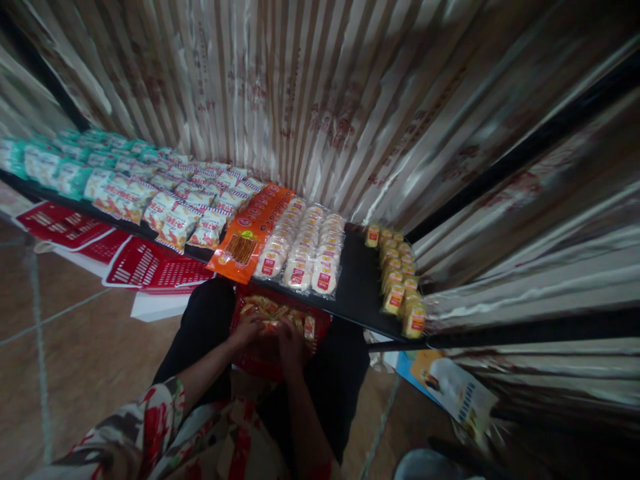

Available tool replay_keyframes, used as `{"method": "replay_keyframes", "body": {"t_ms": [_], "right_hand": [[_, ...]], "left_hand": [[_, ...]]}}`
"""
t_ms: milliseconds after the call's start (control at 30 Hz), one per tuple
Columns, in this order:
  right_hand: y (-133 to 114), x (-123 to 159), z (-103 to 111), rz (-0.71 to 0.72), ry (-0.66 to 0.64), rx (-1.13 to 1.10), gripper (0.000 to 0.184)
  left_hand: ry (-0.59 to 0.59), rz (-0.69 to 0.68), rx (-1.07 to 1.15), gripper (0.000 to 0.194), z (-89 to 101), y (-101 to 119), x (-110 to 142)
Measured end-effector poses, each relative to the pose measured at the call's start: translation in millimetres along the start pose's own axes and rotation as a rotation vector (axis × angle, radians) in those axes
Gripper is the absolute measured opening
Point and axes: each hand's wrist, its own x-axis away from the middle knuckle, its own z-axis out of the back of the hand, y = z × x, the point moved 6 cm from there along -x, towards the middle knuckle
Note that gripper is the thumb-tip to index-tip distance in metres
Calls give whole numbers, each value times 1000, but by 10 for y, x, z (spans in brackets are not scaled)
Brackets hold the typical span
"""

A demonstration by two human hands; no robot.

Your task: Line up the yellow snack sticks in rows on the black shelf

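Both my hands reach down into a red basket (pixel 260 363) that rests on my lap, under the shelf edge. My left hand (pixel 247 330) is curled over the small yellow snack packets (pixel 273 312) inside it. My right hand (pixel 290 343) is beside it, fingers bent down among the same packets. Whether either hand grips a packet is hidden by the hands and the blur. Just above the basket the black shelf (pixel 357 287) carries clear packs of round white cakes (pixel 303 250), and a row of small yellow packets (pixel 397 280) lies to their right.
Orange packs (pixel 250 233) lie left of the cakes, then red-and-white snack bags (pixel 175 210) and green bags (pixel 55 167) farther left. Empty red baskets (pixel 150 267) lie on the tiled floor at left. Striped foil sheeting backs the shelf. A printed box (pixel 453 390) lies at lower right.
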Motion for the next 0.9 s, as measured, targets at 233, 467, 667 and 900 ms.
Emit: {"method": "replay_keyframes", "body": {"t_ms": [233,467,667,900], "right_hand": [[-142,134,31,69,9,19,31],[-219,324,-31,262,-51,125,22],[-244,363,-72,329,-53,188,24],[-263,431,-136,424,-79,288,32]], "left_hand": [[73,69,147,20,17,-1,81],[-103,144,449,26,-123,22,163],[-117,126,512,29,-126,46,141],[-93,128,532,33,-64,66,117]]}}
